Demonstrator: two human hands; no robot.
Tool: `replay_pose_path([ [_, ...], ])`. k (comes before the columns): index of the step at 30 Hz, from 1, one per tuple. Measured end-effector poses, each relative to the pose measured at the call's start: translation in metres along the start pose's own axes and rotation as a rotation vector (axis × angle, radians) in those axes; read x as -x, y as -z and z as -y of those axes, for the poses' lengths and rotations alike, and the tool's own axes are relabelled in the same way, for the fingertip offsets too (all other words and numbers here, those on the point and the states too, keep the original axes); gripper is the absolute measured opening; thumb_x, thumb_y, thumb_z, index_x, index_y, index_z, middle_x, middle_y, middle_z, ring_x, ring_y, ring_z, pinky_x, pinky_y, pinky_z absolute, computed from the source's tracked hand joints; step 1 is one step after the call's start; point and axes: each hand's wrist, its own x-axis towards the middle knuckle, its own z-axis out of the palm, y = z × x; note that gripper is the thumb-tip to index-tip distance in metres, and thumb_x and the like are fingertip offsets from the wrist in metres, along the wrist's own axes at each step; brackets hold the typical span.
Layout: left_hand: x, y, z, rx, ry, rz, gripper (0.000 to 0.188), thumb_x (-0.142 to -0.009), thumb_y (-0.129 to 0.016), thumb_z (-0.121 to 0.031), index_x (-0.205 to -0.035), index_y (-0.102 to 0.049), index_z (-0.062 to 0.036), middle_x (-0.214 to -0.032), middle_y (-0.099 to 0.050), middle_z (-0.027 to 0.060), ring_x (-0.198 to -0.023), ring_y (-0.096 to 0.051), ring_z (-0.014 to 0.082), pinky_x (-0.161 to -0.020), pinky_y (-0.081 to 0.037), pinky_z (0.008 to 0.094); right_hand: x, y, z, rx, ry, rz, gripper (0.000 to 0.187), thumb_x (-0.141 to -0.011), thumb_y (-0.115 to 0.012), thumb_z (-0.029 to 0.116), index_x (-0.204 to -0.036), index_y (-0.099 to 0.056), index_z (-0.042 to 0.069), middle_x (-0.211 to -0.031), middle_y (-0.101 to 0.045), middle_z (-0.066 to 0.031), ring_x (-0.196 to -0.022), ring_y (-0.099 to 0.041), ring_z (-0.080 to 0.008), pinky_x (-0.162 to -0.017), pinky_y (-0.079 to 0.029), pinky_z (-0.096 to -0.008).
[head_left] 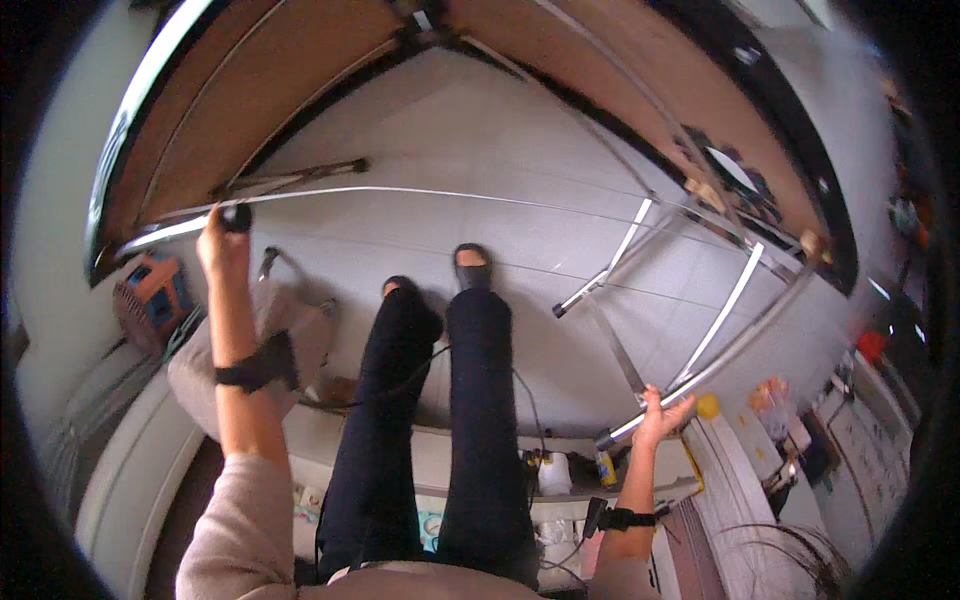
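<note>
A large folding table stands partly folded ahead of me, its two brown undersides [640, 80] meeting in a V at a black hinge [420, 30]. At the left, my left hand [220, 245] is closed around a metal leg [180, 232] near the panel's lower edge. A black rounded piece shows beside those fingers. On the right, a curved metal leg [745, 350] slants down from the other panel to a dark end cap. My right hand [660, 418] touches this leg near that end, thumb and fingers spread rather than wrapped around it.
Behind my legs is a pale sofa [130, 480] with a cushion [310, 345]. An orange-and-grey box-like object [155, 300] sits at the left. Bottles [553, 472] and small items stand on a low surface near me. Thin cables hang by my knees.
</note>
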Motion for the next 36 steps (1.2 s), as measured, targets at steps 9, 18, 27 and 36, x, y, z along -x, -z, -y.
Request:
replay_pose_path([
  [9,-0.051,0.062,-0.011,-0.271,-0.031,0.01,0.024,-0.09,-0.052,-0.014,-0.107,-0.052,0.0025,-0.097,-0.06,0.0143,-0.087,-0.061,0.025,-0.083,-0.052,0.0367,-0.063,0.092,-0.015,0.537,0.147,0.022,0.072,-0.076,-0.064,-0.003,-0.135,-0.022,0.001,-0.1,-0.05,-0.0095,-0.084,-0.054,-0.0168,-0.075,-0.046,-0.0286],
  [18,0.005,0.07,-0.01,-0.196,0.064,0.098,0.014,-0.089,-0.053,-0.011,-0.092,-0.055,0.0032,-0.09,-0.061,0.0152,-0.085,-0.059,0.0262,-0.08,-0.049,0.0362,-0.114,0.128,-0.052,0.619,0.208,0.015,0.081,-0.073,-0.063,-0.006,-0.14,-0.017,-0.001,-0.109,-0.045,-0.0126,-0.089,-0.051,-0.0211,-0.084,-0.043,-0.0311],
  [27,0.097,0.054,0.004,-0.588,0.006,-0.183,0.02,-0.085,-0.058,-0.014,-0.096,-0.046,-0.0016,-0.079,-0.057,0.009,-0.068,-0.058,0.0168,-0.059,-0.049,0.0305,-0.11,0.073,0.003,1.146,0.237,-0.187,0.083,-0.071,-0.073,0.011,-0.137,-0.025,-0.005,-0.13,-0.044,-0.0213,-0.12,-0.042,-0.0376,-0.103,-0.033,-0.045],
  [36,0.138,0.084,0.007,-0.42,0.021,-0.123,0.042,-0.085,-0.06,-0.004,-0.111,-0.028,-0.0103,-0.08,-0.054,0.0075,-0.069,-0.058,0.0156,-0.062,-0.05,0.0289,-0.047,-0.088,0.062,0.882,0.465,-0.027,0.074,-0.072,-0.073,0.009,-0.134,-0.033,0.004,-0.129,-0.045,-0.0206,-0.118,-0.045,-0.036,-0.099,-0.037,-0.0443],
])
